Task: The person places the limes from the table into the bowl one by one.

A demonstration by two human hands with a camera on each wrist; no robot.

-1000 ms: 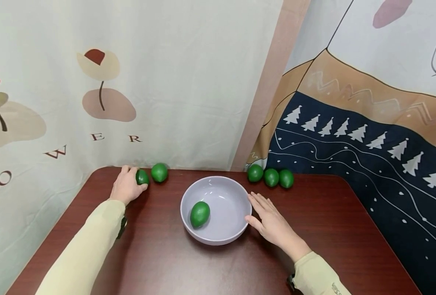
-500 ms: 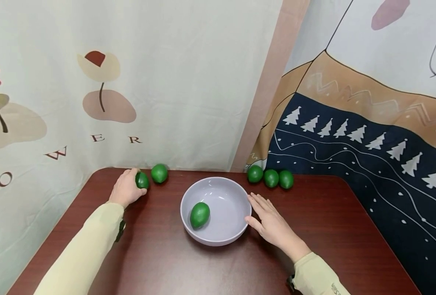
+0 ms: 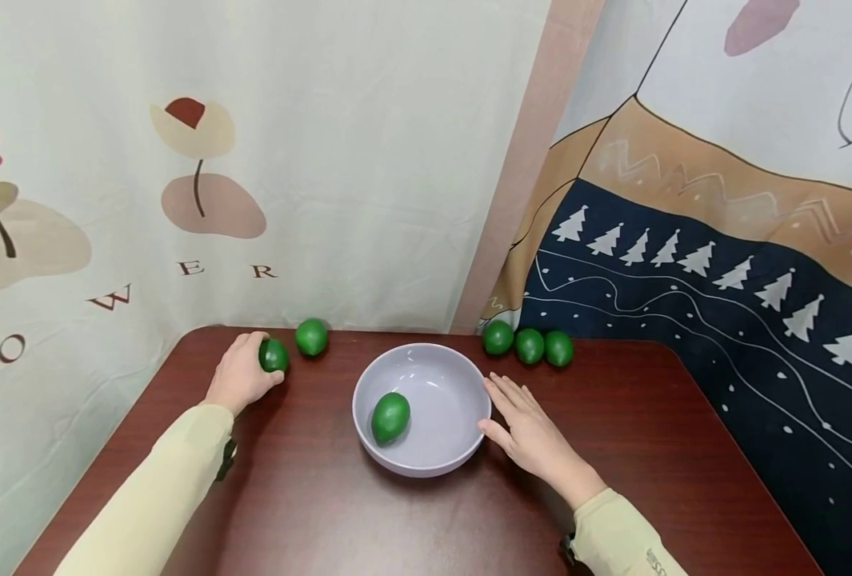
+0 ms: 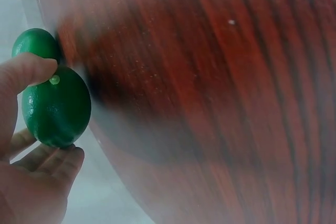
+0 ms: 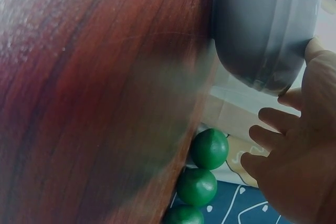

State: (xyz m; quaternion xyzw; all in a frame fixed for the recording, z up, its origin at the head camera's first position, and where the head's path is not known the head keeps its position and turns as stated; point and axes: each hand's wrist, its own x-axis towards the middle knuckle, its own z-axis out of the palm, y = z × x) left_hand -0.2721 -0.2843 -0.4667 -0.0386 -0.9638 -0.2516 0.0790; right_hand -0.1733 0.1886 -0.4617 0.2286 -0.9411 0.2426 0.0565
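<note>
Between thumb and fingers, my left hand [image 3: 242, 374] pinches a green lime [image 4: 56, 107] near the table's back left. Another lime [image 3: 312, 337] lies just to the right of that hand. A pale lavender bowl [image 3: 449, 412] stands mid-table with one lime [image 3: 391, 417] inside, toward its left. Straight-fingered, my right hand [image 3: 534, 436] touches the bowl's right rim with its fingertips and thumb. In the right wrist view, the thumb and one finger meet the bowl's side [image 5: 262, 30], while the other fingers stand apart from it.
Three limes [image 3: 530, 346] sit in a row at the back right edge of the dark red wooden table [image 3: 310, 496]. A printed curtain [image 3: 368, 160] hangs right behind the table.
My left hand has drawn slightly toward me and to the left, bringing its lime away from the neighbouring one. The right hand and bowl have stayed in place.
</note>
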